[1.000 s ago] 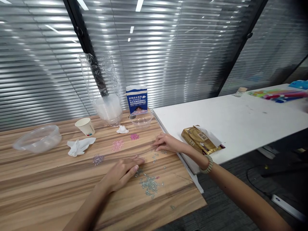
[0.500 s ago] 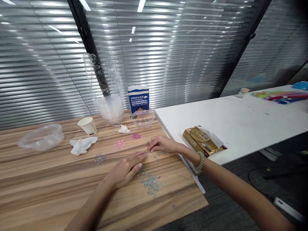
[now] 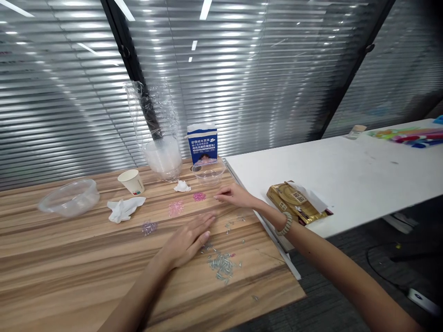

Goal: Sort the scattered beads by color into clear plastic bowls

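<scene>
My left hand (image 3: 189, 239) lies flat on the wooden table, fingers stretched out and together, holding nothing that I can see. Just right of it is a pile of pale grey-green tube beads (image 3: 221, 265), with a single pink bead at its edge. My right hand (image 3: 236, 195) hovers with thumb and fingers pinched together; anything between them is too small to make out. Its fingertips are beside a little heap of dark pink beads (image 3: 199, 197). Light pink beads (image 3: 176, 208) and purple beads (image 3: 149, 228) form separate heaps further left.
Along the back stand a clear oval tub (image 3: 71, 198), a paper cup (image 3: 131, 181), plastic-wrapped bowls (image 3: 163, 157), a clear round container (image 3: 208, 171) and a blue carton (image 3: 202, 144). Crumpled tissues (image 3: 123, 209) lie in front. A gold tissue pack (image 3: 298, 201) rests on the white table (image 3: 328, 159).
My right hand has moved up and away from my left fingertips, towards the dark pink beads, still pinched. My left hand stays flat. The view has shifted slightly.
</scene>
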`<state>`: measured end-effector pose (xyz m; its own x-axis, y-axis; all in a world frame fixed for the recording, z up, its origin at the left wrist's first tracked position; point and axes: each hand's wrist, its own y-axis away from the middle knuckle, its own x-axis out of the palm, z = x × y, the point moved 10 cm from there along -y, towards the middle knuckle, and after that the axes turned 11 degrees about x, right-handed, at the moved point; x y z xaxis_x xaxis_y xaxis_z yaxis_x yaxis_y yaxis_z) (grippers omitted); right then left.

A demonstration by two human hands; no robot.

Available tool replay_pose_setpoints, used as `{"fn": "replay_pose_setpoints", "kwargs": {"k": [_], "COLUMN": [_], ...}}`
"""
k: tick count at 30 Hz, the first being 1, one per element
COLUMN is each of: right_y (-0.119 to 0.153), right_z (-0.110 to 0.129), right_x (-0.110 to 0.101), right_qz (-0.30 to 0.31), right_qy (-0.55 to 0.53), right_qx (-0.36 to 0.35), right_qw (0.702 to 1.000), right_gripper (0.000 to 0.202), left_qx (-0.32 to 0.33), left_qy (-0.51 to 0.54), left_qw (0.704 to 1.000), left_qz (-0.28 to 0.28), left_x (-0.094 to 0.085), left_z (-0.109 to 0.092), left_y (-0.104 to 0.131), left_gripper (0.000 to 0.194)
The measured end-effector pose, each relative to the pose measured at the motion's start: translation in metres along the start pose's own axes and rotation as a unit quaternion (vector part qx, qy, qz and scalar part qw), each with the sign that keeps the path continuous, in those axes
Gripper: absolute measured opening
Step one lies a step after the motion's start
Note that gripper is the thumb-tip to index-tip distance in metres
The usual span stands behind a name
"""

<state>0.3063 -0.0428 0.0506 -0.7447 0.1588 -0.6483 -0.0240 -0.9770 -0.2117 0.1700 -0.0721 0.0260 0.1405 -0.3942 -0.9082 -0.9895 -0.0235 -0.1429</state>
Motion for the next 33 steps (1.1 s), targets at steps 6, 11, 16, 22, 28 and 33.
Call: {"fn": "replay_pose_setpoints", "kwargs": {"k": [6, 11, 16, 22, 28, 33], "right_y": [-0.004, 0.001, 0.001, 0.002, 0.005, 0.004], "right_z": [-0.03, -0.034, -0.036, -0.036, -0.037, -0.034], "right_x": [-0.027, -0.035, -0.033, -0.029, -0.028, -0.025], "right_qz": [-0.122, -0.164, -0.165, -0.161, -0.162, -0.149], "right_qy": [-0.014, -0.023, -0.001, 0.042, 0.059, 0.06], "right_qx": [0.032, 0.024, 0.021, 0.003, 0.002, -0.001], "right_qw": [0.992, 0.986, 0.986, 0.986, 0.985, 0.987], "right_gripper": [0.023, 0.022, 0.021, 0.022, 0.023, 0.023], "left_qx": [0.022, 0.033, 0.034, 0.034, 0.015, 0.019], "left_qy": [-0.037, -0.069, -0.084, -0.076, -0.054, -0.065], "left_qw": [0.998, 0.996, 0.995, 0.995, 0.997, 0.996], "left_qz": [0.054, 0.051, 0.046, 0.059, 0.058, 0.058], "left_x": [0.019, 0.017, 0.012, 0.016, 0.019, 0.015], "left_z": [-0.001, -0.001, -0.002, 0.007, 0.007, -0.003], "left_y": [-0.006, -0.005, -0.009, -0.014, -0.007, 0.007], "left_gripper": [0.049, 0.051, 0.052, 0.052, 0.049, 0.046]}}
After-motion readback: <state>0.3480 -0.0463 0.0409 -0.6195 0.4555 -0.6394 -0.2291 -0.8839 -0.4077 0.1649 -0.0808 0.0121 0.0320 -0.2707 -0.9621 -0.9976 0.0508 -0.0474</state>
